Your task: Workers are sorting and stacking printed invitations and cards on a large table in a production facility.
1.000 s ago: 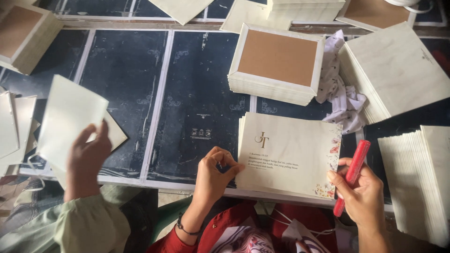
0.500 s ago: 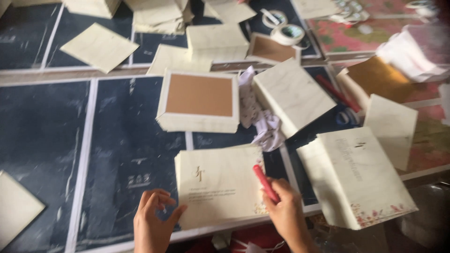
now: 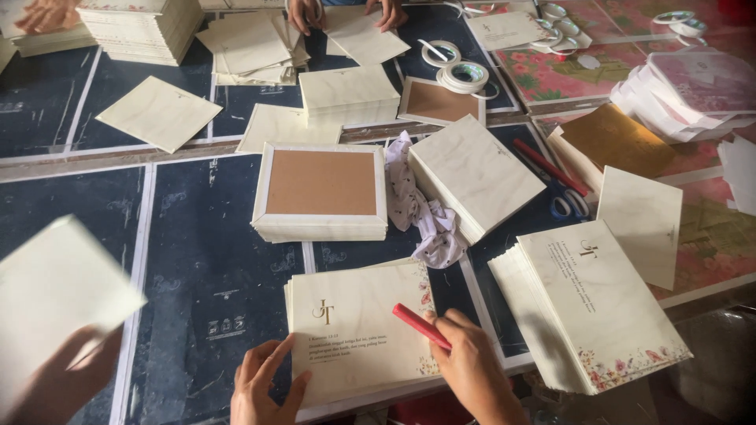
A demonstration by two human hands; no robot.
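A stack of cream printed cards point(image 3: 358, 327) with a flower corner lies at the near table edge. My left hand point(image 3: 264, 386) rests with spread fingers on the stack's lower left edge and holds nothing. My right hand point(image 3: 472, 370) presses on the stack's right side and grips a red stick point(image 3: 421, 326) that points up and to the left across the top card.
At the lower left, another person's hand point(image 3: 47, 386) holds a blurred cream card point(image 3: 59, 287). A second card stack point(image 3: 598, 303) lies to my right. Behind are a brown-faced box lid point(image 3: 319, 189), a crumpled cloth point(image 3: 421, 212), a cream box point(image 3: 476, 177), scissors point(image 3: 563, 201), tape rolls point(image 3: 461, 75) and other people's hands point(image 3: 342, 12).
The view has swung, so more of the far table shows. My hands stay on the card stack, the red stick still in my right hand. A co-worker's card is back at the left.
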